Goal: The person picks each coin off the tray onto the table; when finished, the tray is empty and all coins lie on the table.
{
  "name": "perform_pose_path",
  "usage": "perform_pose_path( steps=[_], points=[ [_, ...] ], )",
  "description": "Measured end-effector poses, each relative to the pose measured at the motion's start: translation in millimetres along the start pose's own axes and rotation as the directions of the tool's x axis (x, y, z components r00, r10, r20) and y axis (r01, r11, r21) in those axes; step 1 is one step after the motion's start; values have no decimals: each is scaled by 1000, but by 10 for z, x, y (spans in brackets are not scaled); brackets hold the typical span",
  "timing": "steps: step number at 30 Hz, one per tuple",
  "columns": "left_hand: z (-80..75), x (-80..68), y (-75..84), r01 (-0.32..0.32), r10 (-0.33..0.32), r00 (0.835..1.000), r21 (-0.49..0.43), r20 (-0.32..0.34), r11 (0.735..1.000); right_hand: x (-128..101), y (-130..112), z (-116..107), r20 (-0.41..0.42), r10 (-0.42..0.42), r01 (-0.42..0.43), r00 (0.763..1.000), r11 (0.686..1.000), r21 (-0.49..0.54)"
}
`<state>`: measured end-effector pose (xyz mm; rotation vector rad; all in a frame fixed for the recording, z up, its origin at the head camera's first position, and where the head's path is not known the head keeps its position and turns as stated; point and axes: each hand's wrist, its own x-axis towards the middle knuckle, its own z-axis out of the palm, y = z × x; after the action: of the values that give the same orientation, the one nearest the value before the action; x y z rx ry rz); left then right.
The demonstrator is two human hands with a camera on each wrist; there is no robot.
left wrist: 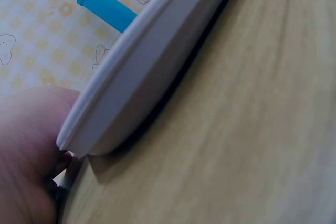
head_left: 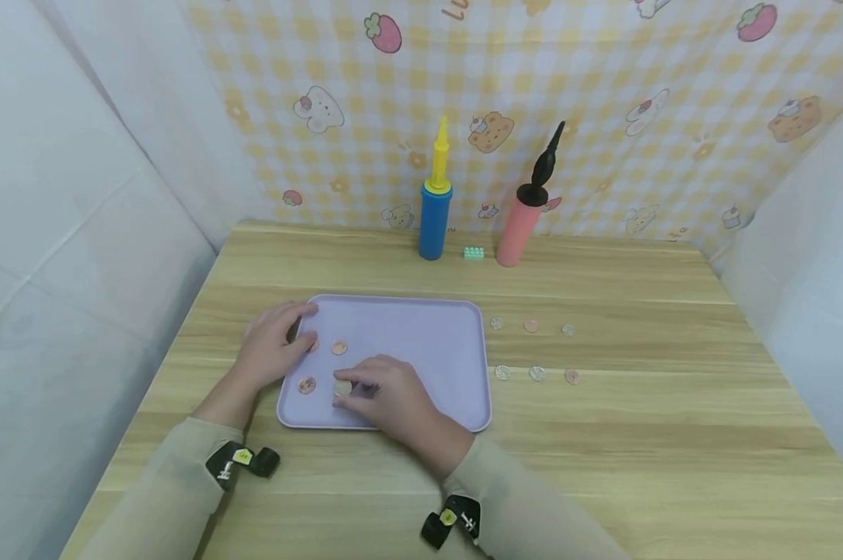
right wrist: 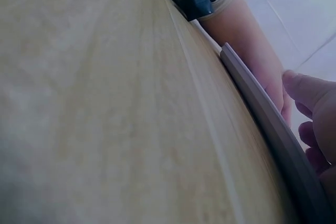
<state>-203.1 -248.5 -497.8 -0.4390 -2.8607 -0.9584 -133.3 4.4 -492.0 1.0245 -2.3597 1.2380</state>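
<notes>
2 hands on tray (head_left: pixel 428 342): right hand (head_left: pixel 393 400) pinches coin (head_left: pixel 342 387).

Ten coins (head_left: pixel 536 373), two pumps (head_left: pixel 435 210)

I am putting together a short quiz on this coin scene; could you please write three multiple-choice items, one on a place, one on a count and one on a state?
1. Where does the small green brick lie?
A. On the tray
B. Between the two pumps
C. At the table's near edge

2. How many coins lie on the table right of the tray?
A. Three
B. Four
C. Six

3. What is the right hand doing?
A. Hanging idle above the table
B. Holding the blue pump
C. Its fingers touch a coin on the tray

Answers: 1 B, it sits between the blue pump and the pink pump. 2 C, two rows of three. 3 C, the fingertips rest on the coin.
</notes>
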Motion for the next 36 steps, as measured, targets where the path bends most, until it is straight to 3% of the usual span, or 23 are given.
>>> perform_pose_path(
  steps=[11,18,26,36],
  points=[
    [-13,-9,38,9,-9,1000,-6,10,1000,-30,16,-111,55,108,-102,993,990,-100],
    [-21,-6,43,26,-26,999,-12,22,1000,-131,105,-260,17,143,-141,990,984,-105],
    [-16,-2,26,24,-24,999,-16,22,1000,-327,300,-524,-48,132,-137,990,982,-130],
    [-2,-7,18,-8,8,1000,-25,-7,1000,-509,428,-801,-113,20,-41,993,981,-189]
  ],
)
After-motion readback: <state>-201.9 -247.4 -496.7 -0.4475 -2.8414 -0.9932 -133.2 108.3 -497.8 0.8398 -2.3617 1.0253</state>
